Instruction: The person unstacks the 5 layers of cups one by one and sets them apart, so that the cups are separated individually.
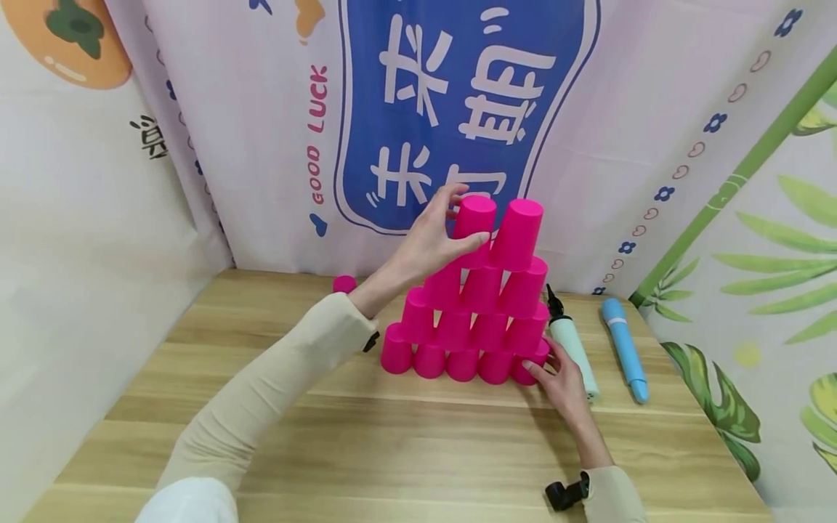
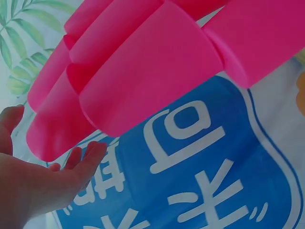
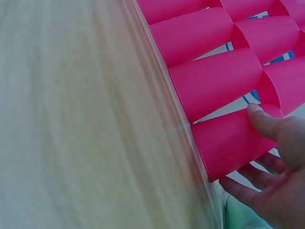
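**Topping the cup pyramid**

Nearest us, our right hand (image 1: 561,383) steadied the bottom-right cup (image 1: 526,369), thumb on its side and fingers loosely spread beside it. The pink pyramid (image 1: 474,319) stood mid-table (image 1: 261,407), with a pale pump (image 1: 575,352) and a blue tube (image 1: 624,349) just to its right. Higher and farther, our left hand (image 1: 428,243) curled its fingers round the upper-left cup (image 1: 472,221); its twin (image 1: 519,232) sat beside it. We judged the fourth tier nearly settled; next, we reckoned, came a gentle release without nudging. One spare cup (image 1: 344,283) waited by the backdrop (image 1: 458,94).
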A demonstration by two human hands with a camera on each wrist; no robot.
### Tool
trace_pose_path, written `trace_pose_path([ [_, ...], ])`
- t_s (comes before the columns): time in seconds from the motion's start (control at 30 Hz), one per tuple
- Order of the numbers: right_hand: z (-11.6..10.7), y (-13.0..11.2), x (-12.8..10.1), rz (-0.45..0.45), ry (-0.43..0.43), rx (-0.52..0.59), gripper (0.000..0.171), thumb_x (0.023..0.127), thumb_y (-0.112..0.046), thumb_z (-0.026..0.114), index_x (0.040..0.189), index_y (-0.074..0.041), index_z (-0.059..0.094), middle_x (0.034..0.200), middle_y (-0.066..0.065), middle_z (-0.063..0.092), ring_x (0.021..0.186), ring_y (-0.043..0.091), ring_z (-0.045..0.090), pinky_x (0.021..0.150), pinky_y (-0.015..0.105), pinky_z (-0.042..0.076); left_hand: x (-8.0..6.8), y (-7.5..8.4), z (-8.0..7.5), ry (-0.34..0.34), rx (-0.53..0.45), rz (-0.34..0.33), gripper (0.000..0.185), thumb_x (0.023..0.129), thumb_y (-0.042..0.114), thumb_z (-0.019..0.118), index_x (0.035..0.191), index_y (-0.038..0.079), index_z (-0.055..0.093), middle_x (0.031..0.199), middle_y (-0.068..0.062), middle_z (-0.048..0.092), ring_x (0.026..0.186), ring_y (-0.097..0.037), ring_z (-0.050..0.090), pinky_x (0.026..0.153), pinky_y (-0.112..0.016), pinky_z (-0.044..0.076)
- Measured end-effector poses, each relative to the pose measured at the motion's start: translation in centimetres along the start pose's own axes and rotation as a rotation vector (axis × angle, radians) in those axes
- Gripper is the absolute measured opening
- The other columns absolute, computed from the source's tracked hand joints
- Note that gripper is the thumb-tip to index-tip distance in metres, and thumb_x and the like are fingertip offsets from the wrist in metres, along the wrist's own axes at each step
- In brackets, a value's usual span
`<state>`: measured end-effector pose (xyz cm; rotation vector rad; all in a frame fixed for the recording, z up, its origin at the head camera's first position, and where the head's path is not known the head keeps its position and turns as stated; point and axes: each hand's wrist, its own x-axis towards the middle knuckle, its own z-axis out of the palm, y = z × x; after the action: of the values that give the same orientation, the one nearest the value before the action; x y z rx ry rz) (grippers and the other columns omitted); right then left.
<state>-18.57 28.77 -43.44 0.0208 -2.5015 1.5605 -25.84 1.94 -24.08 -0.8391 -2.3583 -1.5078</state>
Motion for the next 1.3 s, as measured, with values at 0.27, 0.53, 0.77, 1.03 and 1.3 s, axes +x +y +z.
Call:
trace_pose_path([
  [0.27,0.0,1.0,0.4,-0.02,0.003,0.024,0.061,0.088,-0.003,0.068,0.142,0.002,0.04,0.133,0.026,0.049,0.121,0.045,0.05,0.098,0.052,0.044,0.2,-0.7,0.3,-0.03,-0.065,-0.027,0.074,0.082,0.017,0.075,0.142,0.012,0.032,0.126,-0.006,0.05,0.111,-0.021,0.054,0.085,-0.03,0.053],
  [0.53,0.4,4.1,1.5,-0.035,0.019,0.0,0.063,0.087,-0.014,0.072,0.142,-0.006,0.043,0.133,0.019,0.052,0.119,0.037,0.054,0.095,0.041,0.048,0.2,-0.7,-0.2,0.006,-0.065,-0.04,0.07,0.082,0.017,0.076,0.139,0.01,0.036,0.124,-0.007,0.051,0.11,-0.022,0.054,0.083,-0.031,0.054],
  [0.77,0.2,4.3,1.8,-0.043,0.025,-0.029,0.065,0.087,-0.016,0.073,0.143,-0.006,0.042,0.133,0.019,0.052,0.119,0.037,0.054,0.095,0.042,0.048,-0.4,-1.5,-2.1,0.109,-0.083,-0.035,0.069,0.082,0.017,0.075,0.139,0.011,0.036,0.127,-0.007,0.051,0.11,-0.022,0.055,0.083,-0.031,0.054],
  [1.03,-0.1,4.5,2.0,-0.053,0.029,-0.042,0.064,0.087,-0.018,0.072,0.143,-0.006,0.043,0.132,0.02,0.052,0.119,0.038,0.053,0.096,0.045,0.047,-1.8,-3.5,-5.1,0.228,-0.098,-0.08,0.068,0.084,0.02,0.074,0.139,0.011,0.036,0.129,-0.007,0.049,0.114,-0.02,0.051,0.088,-0.035,0.052],
  [1.3,0.1,4.4,1.8,-0.05,0.019,-0.045,0.064,0.088,-0.018,0.071,0.144,-0.006,0.041,0.134,0.02,0.051,0.119,0.038,0.053,0.096,0.046,0.046,-3.6,-6.8,-7.6,0.306,-0.052,-0.189,0.068,0.086,0.017,0.071,0.141,0.008,0.032,0.132,-0.011,0.048,0.119,-0.025,0.049,0.096,-0.04,0.048],
])
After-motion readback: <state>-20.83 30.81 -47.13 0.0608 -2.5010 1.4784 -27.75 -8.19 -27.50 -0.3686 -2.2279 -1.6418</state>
